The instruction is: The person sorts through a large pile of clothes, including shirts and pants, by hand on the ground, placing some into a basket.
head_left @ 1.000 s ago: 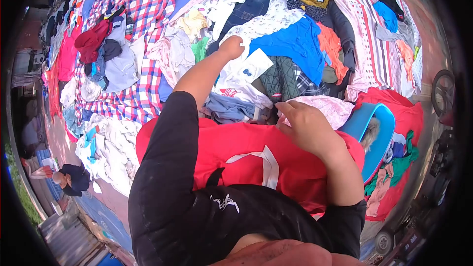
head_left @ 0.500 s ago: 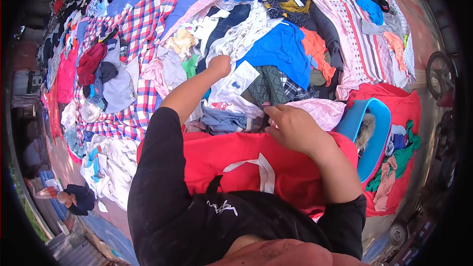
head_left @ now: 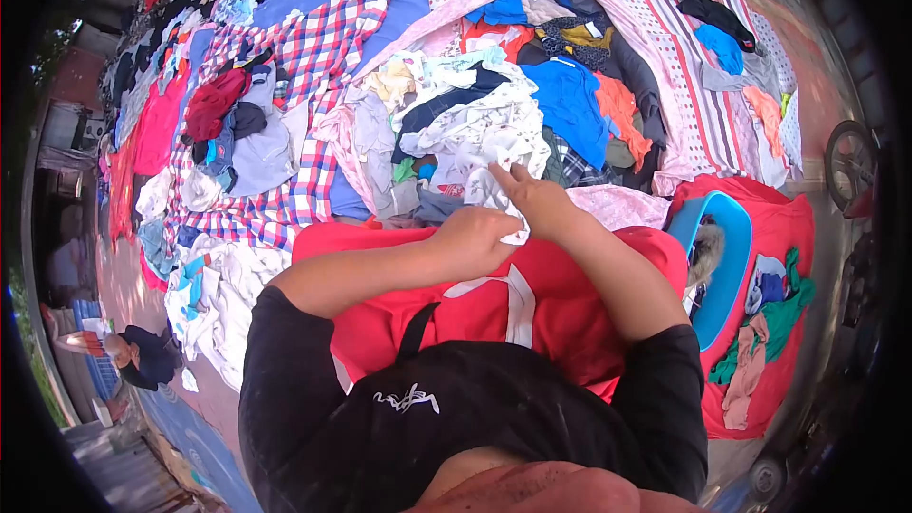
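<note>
Bunched white patterned cloth [head_left: 502,123] lies on the heap of mixed clothes in front of me, and its near end reaches down to my hands. My left hand [head_left: 478,239] is closed round that end, over the red cloth [head_left: 579,271]. Just right of it, my right hand [head_left: 532,198] touches the same cloth with some fingers stretched out and apart. Behind the hands, a dark blue garment [head_left: 456,100] lies across the white cloth, and a blue garment [head_left: 570,104] is to the right.
A blue tub [head_left: 730,271] with a furry item stands at the right. Beside it lie green cloth [head_left: 781,309] and peach cloth [head_left: 747,380]. Red-and-blue checked cloth [head_left: 328,38] is spread at the left. Another person [head_left: 147,358] is at the lower left.
My left hand has come back toward my body, drawing the white patterned cloth nearer. My right hand has moved slightly up and onto it. The blue garment now lies farther right.
</note>
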Tool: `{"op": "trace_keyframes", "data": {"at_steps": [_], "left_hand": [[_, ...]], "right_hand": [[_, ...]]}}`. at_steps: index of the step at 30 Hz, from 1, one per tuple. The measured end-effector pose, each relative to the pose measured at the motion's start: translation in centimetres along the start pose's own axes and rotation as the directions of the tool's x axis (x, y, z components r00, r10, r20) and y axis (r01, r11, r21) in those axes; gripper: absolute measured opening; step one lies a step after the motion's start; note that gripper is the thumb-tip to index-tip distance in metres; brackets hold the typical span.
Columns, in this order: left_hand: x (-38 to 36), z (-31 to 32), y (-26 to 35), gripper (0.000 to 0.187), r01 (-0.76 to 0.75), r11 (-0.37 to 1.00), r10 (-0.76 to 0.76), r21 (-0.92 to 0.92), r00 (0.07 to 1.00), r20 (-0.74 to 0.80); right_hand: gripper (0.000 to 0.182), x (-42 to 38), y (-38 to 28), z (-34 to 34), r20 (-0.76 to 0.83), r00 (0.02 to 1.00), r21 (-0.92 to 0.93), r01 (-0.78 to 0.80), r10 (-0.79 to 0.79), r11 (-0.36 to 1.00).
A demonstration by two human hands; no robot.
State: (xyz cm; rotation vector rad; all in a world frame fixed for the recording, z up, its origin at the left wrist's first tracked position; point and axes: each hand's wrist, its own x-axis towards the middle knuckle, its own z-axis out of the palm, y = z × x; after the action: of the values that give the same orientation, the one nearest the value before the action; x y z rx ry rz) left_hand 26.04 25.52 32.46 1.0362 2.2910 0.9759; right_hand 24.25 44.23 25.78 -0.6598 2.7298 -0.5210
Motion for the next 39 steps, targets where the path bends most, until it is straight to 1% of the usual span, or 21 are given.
{"op": "trace_keyframes", "data": {"at_steps": [2, 4, 6, 10, 11, 14, 16, 17, 18, 19, 20, 22, 25, 27, 29, 31, 32, 34, 36, 38, 39], "left_hand": [[-1.6, 0.7, 3.6, 0.017, -0.204, 0.959, 0.186, -0.195, 0.976, -0.111], [-2.8, -0.4, 7.1, 0.021, -0.309, 0.921, 0.314, -0.237, 0.949, -0.016], [-3.7, -1.1, 9.7, 0.023, -0.483, 0.796, 0.496, -0.365, 0.866, -0.064], [-4.2, -1.1, 12.8, 0.023, -0.624, 0.608, 0.675, -0.492, 0.732, -0.095], [-4.1, -0.9, 13.4, 0.021, -0.66, 0.561, 0.71, -0.499, 0.694, -0.12], [-1.7, -0.8, 12.3, 0.021, -0.719, 0.577, 0.733, -0.386, 0.665, -0.142], [0.1, -2.3, 9.3, 0.04, -0.687, 0.704, 0.621, -0.178, 0.718, -0.314], [0.2, -2.9, 7.0, 0.056, -0.566, 0.793, 0.447, -0.226, 0.792, -0.416], [0.8, -3.4, 4.2, 0.068, -0.519, 0.824, 0.319, -0.229, 0.757, -0.571], [1.3, -4.2, 1.4, 0.079, -0.422, 0.901, 0.266, -0.099, 0.718, -0.643], [1.8, -4.7, -0.3, 0.086, -0.271, 0.963, 0.196, -0.003, 0.703, -0.684], [2.7, -4.4, -2.0, 0.093, -0.183, 0.983, 0.125, -0.032, 0.778, -0.615], [4.8, -2.1, -2.4, 0.079, -0.168, 0.984, 0.172, 0.059, 0.809, -0.562], [6.2, -0.4, -3.4, 0.059, -0.101, 0.927, -0.055, -0.36, 0.916, -0.397], [7.4, 0.3, -3.4, 0.041, -0.038, 0.786, -0.15, -0.617, 0.956, -0.251], [7.6, 0.2, -3.6, 0.028, -0.033, 0.663, -0.188, -0.748, 0.96, -0.208], [8.0, 0.7, -4.5, 0.024, -0.061, 0.625, -0.234, -0.778, 0.937, -0.261], [7.7, -1.1, -4.5, 0.023, -0.085, 0.603, -0.263, -0.793, 0.917, -0.299], [7.8, -2.0, -6.4, 0.02, 0.022, 0.749, -0.373, -0.662, 0.84, -0.394], [7.3, -3.5, -8.2, 0.022, 0.148, 0.879, -0.364, -0.452, 0.821, -0.439], [6.9, -4.4, -8.0, 0.024, 0.163, 0.842, -0.396, -0.515, 0.834, -0.383]], "right_hand": [[0.077, 0.6, 0.5, 0.9, 0.014, 1.0, -0.001, 0.026, -0.026, 1.0], [0.076, 0.9, 0.4, 0.7, 0.009, 1.0, -0.001, 0.03, -0.03, 1.0], [0.075, 0.9, 0.2, 0.6, -0.02, 0.999, -0.018, 0.048, -0.049, 0.999], [0.062, 1.3, -0.8, 2.1, -0.273, 0.946, 0.202, 0.236, -0.177, 0.951], [0.047, 1.5, -0.7, 2.2, -0.295, 0.927, 0.221, 0.301, -0.23, 0.928], [0.033, 2.5, 0.3, 2.0, -0.343, 0.918, 0.608, 0.377, -0.197, 0.699], [0.027, 1.7, 0.5, -2.2, -0.084, 0.996, 0.84, 0.055, 0.029, 0.54], [0.027, 1.3, 1.4, -3.7, -0.045, 0.995, 0.877, -0.003, 0.088, 0.481], [0.027, 0.4, 2.6, -5.1, -0.023, 0.991, 0.896, -0.038, 0.132, 0.442], [0.027, -0.9, 3.8, -6.3, -0.009, 0.986, 0.907, -0.061, 0.165, 0.417], [0.027, -2.5, 4.9, -7.2, 0.008, 0.983, 0.909, -0.083, 0.183, 0.408], [0.028, -7.1, 5.9, -8.7, 0.071, 0.98, 0.898, -0.143, 0.184, 0.415], [0.028, -12.7, 6.4, -10.0, 0.174, 0.964, 0.863, -0.249, 0.203, 0.439], [0.029, -13.8, 6.8, -10.5, 0.211, 0.952, 0.834, -0.294, 0.221, 0.467], [0.029, -13.1, 7.3, -10.7, 0.231, 0.94, 0.804, -0.329, 0.251, 0.496], [0.029, -10.9, 8.3, -10.8, 0.24, 0.933, 0.767, -0.352, 0.269, 0.536], [0.03, -9.8, 8.9, -10.8, 0.243, 0.93, 0.747, -0.362, 0.277, 0.557], [0.03, -7.6, 10.1, -10.5, 0.254, 0.926, 0.7, -0.376, 0.28, 0.607], [0.031, -7.0, 11.1, -9.7, 0.24, 0.929, 0.661, -0.368, 0.281, 0.654], [0.031, -6.8, 12.1, -7.3, 0.207, 0.955, 0.571, -0.293, 0.211, 0.767], [0.031, -6.9, 12.0, -5.7, 0.209, 0.96, 0.494, -0.269, 0.187, 0.827]]}}
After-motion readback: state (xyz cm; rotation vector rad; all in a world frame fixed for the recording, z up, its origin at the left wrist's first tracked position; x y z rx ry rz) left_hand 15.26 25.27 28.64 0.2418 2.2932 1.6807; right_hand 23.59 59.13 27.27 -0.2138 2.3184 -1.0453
